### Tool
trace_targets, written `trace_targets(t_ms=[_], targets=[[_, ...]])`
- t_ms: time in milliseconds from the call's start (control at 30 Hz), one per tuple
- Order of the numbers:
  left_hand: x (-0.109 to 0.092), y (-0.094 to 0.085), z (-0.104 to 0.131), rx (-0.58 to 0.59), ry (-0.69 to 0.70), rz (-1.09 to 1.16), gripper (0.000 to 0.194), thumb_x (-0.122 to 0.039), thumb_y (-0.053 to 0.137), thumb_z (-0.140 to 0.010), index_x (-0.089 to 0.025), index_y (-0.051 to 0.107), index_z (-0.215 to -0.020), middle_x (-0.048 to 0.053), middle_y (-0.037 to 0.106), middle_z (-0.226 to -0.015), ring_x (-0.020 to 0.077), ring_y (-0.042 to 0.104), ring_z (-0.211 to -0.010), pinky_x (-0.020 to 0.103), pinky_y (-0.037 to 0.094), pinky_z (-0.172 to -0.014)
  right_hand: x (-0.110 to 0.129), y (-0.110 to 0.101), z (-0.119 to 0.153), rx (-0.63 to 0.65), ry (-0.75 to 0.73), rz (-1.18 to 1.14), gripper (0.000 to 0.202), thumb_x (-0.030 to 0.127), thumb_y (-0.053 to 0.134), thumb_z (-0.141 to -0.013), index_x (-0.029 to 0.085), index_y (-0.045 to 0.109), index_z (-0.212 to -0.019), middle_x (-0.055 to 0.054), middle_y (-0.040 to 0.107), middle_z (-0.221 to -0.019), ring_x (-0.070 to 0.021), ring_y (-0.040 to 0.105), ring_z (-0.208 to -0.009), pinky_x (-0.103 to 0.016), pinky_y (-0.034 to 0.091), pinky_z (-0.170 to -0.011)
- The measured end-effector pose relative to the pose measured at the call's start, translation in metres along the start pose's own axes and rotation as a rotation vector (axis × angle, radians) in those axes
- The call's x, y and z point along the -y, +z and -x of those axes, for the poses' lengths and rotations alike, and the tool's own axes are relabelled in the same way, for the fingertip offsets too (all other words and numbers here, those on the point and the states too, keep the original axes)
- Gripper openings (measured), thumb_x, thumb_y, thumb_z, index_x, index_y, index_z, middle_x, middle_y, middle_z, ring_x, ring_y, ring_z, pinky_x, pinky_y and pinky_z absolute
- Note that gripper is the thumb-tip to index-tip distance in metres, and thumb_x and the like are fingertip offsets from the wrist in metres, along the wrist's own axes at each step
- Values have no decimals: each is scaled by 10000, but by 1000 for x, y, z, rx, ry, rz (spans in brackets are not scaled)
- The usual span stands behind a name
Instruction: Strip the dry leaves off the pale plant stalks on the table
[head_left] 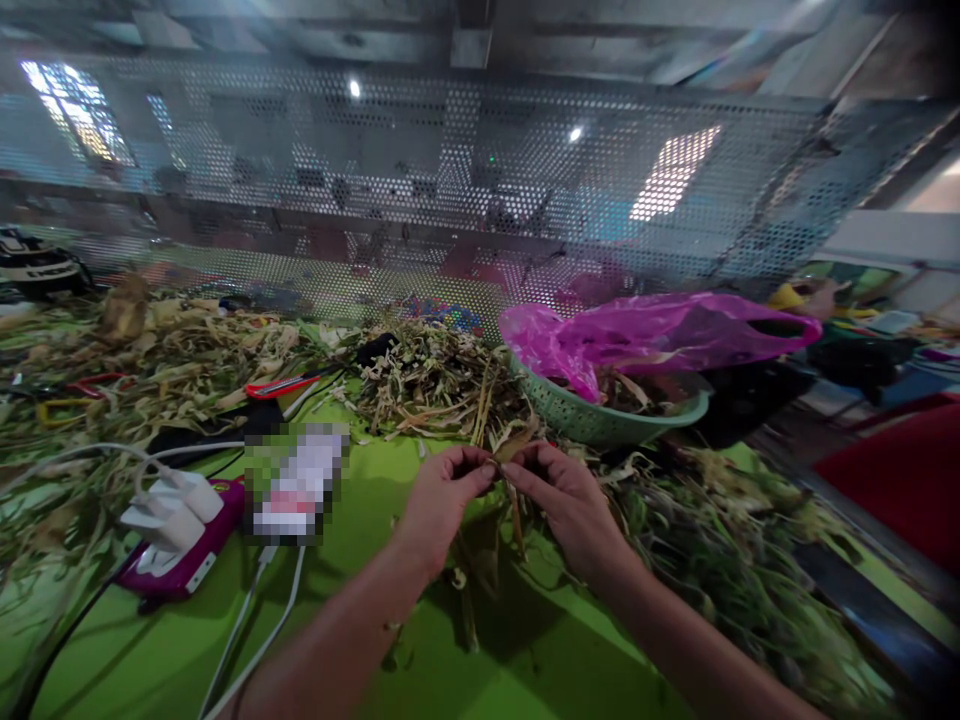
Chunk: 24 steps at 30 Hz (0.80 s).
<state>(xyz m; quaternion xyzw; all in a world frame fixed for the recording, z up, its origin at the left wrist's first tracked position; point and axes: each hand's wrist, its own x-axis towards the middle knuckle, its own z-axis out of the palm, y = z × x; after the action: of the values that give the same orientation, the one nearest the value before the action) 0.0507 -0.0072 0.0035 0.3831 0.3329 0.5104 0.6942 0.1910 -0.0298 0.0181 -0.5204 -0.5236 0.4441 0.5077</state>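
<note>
Over the green tabletop, my left hand and my right hand meet at their fingertips. Both pinch a dried plant stalk with withered leaves. Its stems stick up past the fingers, and some leafy parts hang below. The exact spot of the grip is partly hidden by the fingers. Just beyond the hands lies a heap of dried plant stems. Behind my right hand stands a green perforated basket with dry leaves in it, and a pink plastic bag lies across its top.
At the left are a purple power strip with white chargers, a blurred-out phone on cables, and a red utility knife. Dried leaves spread behind them. More plants lie at right. A perforated metal screen closes the back.
</note>
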Motion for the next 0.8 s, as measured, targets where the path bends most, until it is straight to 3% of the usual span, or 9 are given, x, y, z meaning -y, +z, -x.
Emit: trace_targets(t_ms=[200, 500, 667, 800], targets=[[6, 2, 2, -9, -103, 134, 253, -274, 785, -617, -131, 647, -773, 2, 593, -704, 68, 513, -625, 205, 422, -647, -4, 1, -1, -25, -25, -71, 278, 413, 692, -732, 175, 549, -747, -1, 563, -696, -130, 508, -635, -253, 446, -593], [2, -2, -2, -30, -3, -6, 165, -251, 720, -668, -129, 642, -747, 18, 610, -697, 90, 539, -639, 220, 438, -654, -1, -7, -7, -11, -38, 14, 243, 422, 633, -782, 180, 612, -779, 2, 583, -693, -137, 520, -631, -260, 426, -613], [-3, -6, -2, -29, -20, -16, 194, -282, 720, -654, -141, 612, -731, 19, 616, -672, 113, 568, -627, 248, 459, -648, 25, -47, -16, -146, -243, 325, 220, 363, 654, -757, 185, 651, -886, -11, 630, -782, -151, 551, -709, -262, 426, -665], [-4, -10, -4, -44, 3, -45, 201, -311, 698, -670, -148, 604, -743, 3, 614, -658, 109, 561, -608, 247, 460, -632, 32, -97, -12, -126, -267, 688, 194, 360, 622, -765, 187, 658, -846, -19, 647, -739, -166, 561, -683, -265, 427, -635]])
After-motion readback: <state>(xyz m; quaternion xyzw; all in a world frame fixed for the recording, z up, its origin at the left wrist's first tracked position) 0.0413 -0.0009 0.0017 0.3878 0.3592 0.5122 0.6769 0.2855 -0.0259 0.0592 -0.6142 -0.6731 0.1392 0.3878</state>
